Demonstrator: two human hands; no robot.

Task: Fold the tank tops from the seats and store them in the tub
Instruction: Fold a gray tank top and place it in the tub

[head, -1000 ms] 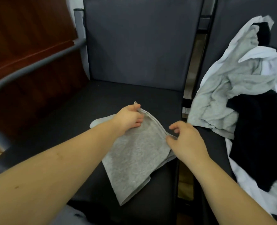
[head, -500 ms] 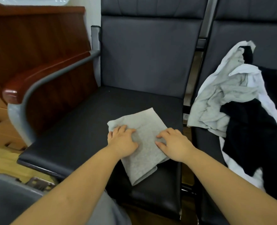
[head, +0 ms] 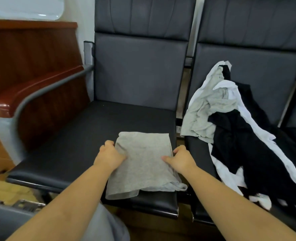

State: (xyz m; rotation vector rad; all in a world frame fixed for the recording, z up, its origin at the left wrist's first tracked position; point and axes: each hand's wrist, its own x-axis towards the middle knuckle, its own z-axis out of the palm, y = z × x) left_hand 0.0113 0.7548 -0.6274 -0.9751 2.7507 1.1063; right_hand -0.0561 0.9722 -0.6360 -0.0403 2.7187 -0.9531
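A folded grey tank top (head: 143, 164) lies near the front edge of a dark seat (head: 84, 141), its near end hanging slightly over the cushion's lip, as a person grips it from both sides. The left hand (head: 110, 156) clasps the garment's left edge, fingers curled onto the cloth; the right hand (head: 182, 158) holds the right edge, its thumb lying across the top of the fabric and its fingers tucked along the side. The top sits squarely between the two hands, reaching beyond them toward the backrest (head: 140, 70) and back toward the person. On the neighbouring seat (head: 201, 159) to the right, a loose pile of clothes (head: 230, 129) in grey, white and black lies heaped against that seat's back, well apart from the folded top and untouched by either hand. A wooden armrest (head: 30, 91) on a grey metal frame borders the left seat, with a wood-panelled cabinet (head: 30, 49) behind it. The grey rim of a tub (head: 3, 218) shows at the lower left corner, on the floor below the seat's front edge, with a metal latch beside it; what it holds cannot be seen.
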